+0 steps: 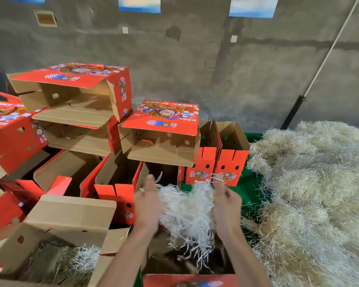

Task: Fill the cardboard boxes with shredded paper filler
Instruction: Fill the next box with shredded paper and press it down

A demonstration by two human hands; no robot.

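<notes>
Landmark: open box [187, 264] at bottom centre, brown inside, red front edge, strands of paper lying in it.

Left of open box: second box [50, 245], flaps up, a layer of shredded paper [75, 259] already in its bottom. Behind that, well left of open box, a jumble of red printed boxes [71, 104], some stacked on their sides with brown insides showing.

Above open box: left hand [146, 206], palm turned inward, fingers loosely curved against the left side of a white paper clump [187, 210]. Right hand [226, 204] mirrors it, fingers curved against the clump's right side. Clump held between both hands, loose strands hanging down into open box. Hands blurred; a firm grip cannot be told from cupping.

Behind open box: two narrow upright boxes [218, 158], red fronts, tops open.

Right of open box: big pale heap of paper filler [315, 193] on a green surface [249, 189].
</notes>
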